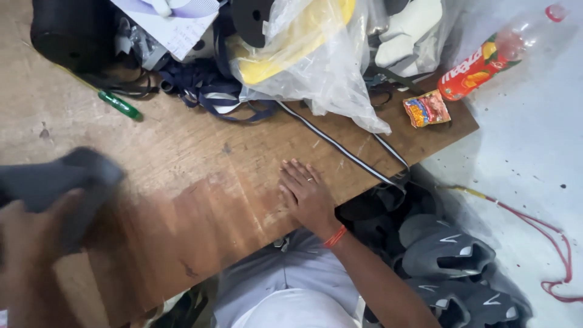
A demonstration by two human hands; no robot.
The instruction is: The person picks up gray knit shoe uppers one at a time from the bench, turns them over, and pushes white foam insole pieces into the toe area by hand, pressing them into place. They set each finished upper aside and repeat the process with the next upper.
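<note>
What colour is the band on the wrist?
Orange-red, on the right hand's wrist band; head view.

A shoemaking workshop: scuffed wooden workbench [200, 176], strap webbing [340, 146], grey shoe uppers [446, 255] piled alongside.

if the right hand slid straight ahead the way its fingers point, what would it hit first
Probably the striped strap lying across the wooden board; the right hand lies flat, fingers pointing up-board, with bare wood between.

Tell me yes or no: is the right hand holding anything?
No, the right hand lies flat and empty on the wooden board, fingers spread.
</note>
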